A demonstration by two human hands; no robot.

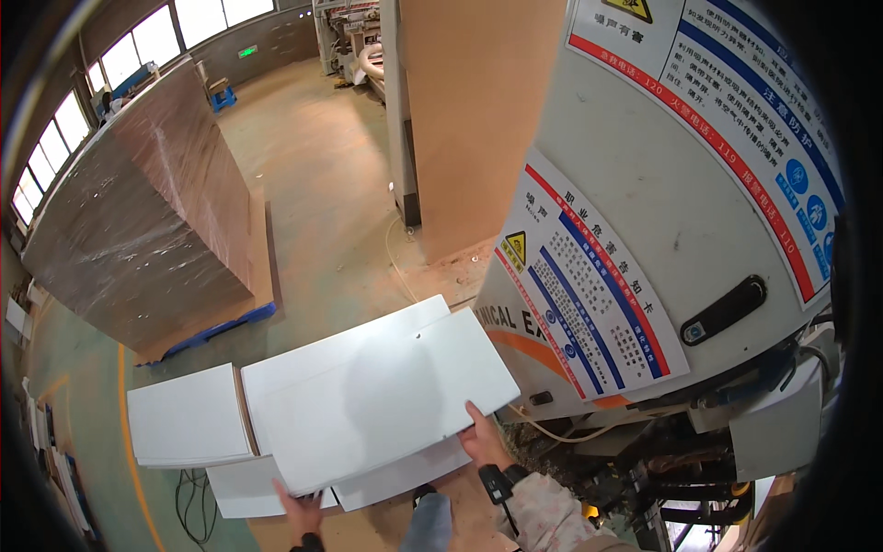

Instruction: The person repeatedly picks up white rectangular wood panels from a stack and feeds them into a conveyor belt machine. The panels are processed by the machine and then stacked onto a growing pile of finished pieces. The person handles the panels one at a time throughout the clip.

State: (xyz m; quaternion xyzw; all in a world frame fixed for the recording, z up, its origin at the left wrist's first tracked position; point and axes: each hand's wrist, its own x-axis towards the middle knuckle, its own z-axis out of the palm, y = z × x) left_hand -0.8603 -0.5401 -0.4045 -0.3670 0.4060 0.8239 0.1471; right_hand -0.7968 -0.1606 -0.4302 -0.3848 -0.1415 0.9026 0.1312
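Observation:
A white rectangular panel (pixel 382 400) slants across the lower middle, with a small dark hole near its far right corner. My right hand (pixel 485 440) grips its near edge toward the right end, thumb on top and fingers mostly hidden beneath. At the left end of that edge, my left hand (pixel 299 509) has its thumb against the panel and fingers curled below. More white panels lie under and around it: a stack (pixel 189 416) to the left, one below left (pixel 241 488), and another below right (pixel 405 474). The held panel covers parts of them.
To the right stands a white machine cabinet (pixel 635 138) with warning signs and a black handle (pixel 724 311). A film-wrapped stack (pixel 156 202) rests on a blue pallet (pixel 221 331) at left. A tall brown board pile (pixel 469 120) stands ahead. Black cable (pixel 195 506) lies on the floor.

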